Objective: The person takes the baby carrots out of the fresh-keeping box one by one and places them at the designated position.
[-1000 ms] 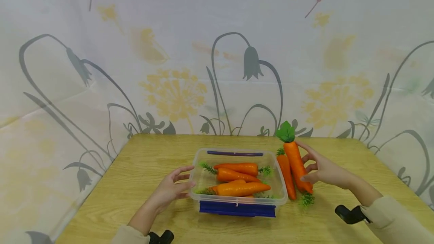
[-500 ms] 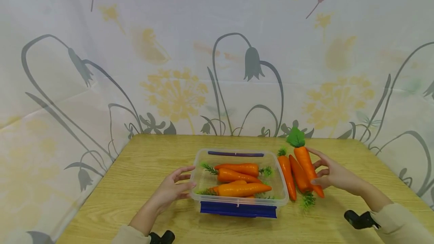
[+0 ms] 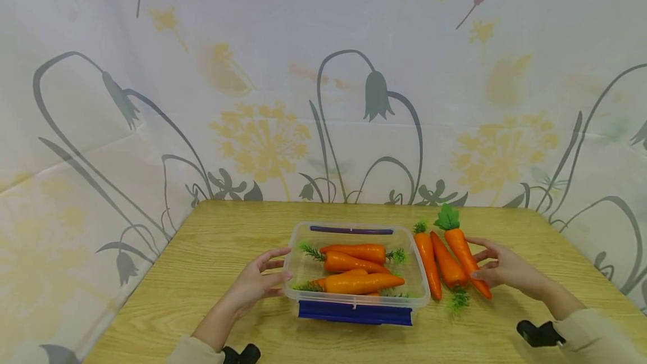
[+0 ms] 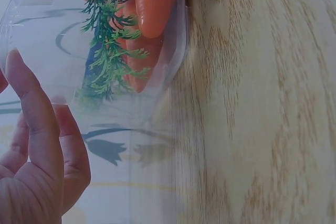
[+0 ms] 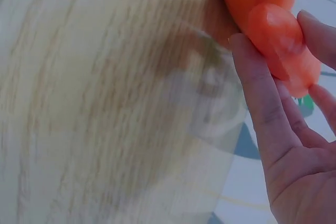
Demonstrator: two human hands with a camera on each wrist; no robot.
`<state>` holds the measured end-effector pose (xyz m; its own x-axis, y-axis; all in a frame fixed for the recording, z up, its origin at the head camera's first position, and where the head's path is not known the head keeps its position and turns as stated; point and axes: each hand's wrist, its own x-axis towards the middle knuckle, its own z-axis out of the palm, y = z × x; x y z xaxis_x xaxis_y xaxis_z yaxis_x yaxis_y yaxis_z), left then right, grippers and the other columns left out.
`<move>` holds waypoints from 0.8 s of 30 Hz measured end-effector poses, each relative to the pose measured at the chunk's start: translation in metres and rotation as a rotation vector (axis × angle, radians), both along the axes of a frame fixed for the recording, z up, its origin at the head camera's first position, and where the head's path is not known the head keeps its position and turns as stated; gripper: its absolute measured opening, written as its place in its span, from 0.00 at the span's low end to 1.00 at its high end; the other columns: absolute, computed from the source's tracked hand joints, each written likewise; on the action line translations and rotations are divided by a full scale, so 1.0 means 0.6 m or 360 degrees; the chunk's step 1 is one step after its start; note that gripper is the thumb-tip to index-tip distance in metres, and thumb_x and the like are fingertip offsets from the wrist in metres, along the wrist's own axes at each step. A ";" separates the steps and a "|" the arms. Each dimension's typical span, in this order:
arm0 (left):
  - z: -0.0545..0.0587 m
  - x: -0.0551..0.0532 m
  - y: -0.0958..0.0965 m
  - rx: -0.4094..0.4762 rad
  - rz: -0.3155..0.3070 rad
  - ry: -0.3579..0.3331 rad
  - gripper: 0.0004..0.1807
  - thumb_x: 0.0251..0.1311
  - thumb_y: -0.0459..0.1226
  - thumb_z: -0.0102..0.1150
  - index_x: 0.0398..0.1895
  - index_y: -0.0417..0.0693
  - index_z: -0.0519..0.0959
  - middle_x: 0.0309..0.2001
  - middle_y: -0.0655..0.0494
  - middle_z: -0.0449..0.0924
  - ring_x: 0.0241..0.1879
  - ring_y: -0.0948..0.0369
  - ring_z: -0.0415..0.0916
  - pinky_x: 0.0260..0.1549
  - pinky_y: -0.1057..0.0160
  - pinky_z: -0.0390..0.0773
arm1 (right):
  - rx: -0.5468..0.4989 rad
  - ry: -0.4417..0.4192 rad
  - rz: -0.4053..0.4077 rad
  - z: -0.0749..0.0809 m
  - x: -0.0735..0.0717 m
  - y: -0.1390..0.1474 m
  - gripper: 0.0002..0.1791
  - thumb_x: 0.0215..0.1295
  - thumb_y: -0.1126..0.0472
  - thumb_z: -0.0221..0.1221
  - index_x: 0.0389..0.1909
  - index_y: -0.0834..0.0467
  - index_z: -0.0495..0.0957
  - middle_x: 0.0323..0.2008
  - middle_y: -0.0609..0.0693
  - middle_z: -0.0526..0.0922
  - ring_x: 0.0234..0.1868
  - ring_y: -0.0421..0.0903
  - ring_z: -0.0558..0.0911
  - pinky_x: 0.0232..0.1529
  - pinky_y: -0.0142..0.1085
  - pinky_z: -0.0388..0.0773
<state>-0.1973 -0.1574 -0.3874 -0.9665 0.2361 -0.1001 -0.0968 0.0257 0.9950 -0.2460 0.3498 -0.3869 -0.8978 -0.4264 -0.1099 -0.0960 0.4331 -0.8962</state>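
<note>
A clear plastic box [image 3: 354,298] with blue latches holds several orange carrots [image 3: 360,282] with feathery green tops. My left hand [image 3: 259,277] touches the left side of the box, thumb at the rim and fingers spread along the wall; the left wrist view shows these fingertips against the clear plastic. My right hand [image 3: 510,268] holds a carrot [image 3: 461,249] with a broad green leaf, thumb and fingers on opposite sides of its body. It slants low over the table, its tip toward me. In the right wrist view, the held carrot [image 5: 283,45] sits between thumb and fingers.
Two more carrots lie between the box and the held one: a slim carrot [image 3: 427,263] close along the box's right wall and a thicker carrot [image 3: 449,263] with its green top toward me. The wooden table [image 3: 212,235] ends at a flower-printed cloth [image 3: 263,145].
My right hand has moved right and down with the leafy carrot, from above the thicker carrot to its right side. The left hand and the box have stayed in place.
</note>
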 end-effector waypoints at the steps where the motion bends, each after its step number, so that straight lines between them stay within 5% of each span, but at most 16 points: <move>1: 0.000 0.000 0.000 -0.0001 0.0000 0.0000 0.33 0.58 0.35 0.62 0.66 0.40 0.62 0.61 0.34 0.56 0.45 0.49 0.75 0.37 0.55 0.79 | 0.0004 0.0004 -0.0001 -0.003 -0.001 0.001 0.46 0.61 0.66 0.60 0.69 0.72 0.39 0.51 0.74 0.63 0.41 0.53 0.79 0.35 0.45 0.79; 24: 0.000 0.000 0.001 -0.0006 0.0003 -0.0004 0.32 0.59 0.34 0.61 0.66 0.40 0.62 0.61 0.34 0.57 0.44 0.49 0.75 0.36 0.57 0.79 | 0.0173 0.0129 0.0037 -0.028 -0.007 -0.002 0.40 0.59 0.63 0.63 0.63 0.77 0.52 0.44 0.64 0.73 0.36 0.50 0.80 0.32 0.39 0.79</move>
<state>-0.1975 -0.1571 -0.3871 -0.9667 0.2342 -0.1036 -0.0995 0.0294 0.9946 -0.2502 0.3487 -0.4036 -0.8957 -0.4367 -0.0837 -0.1776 0.5238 -0.8331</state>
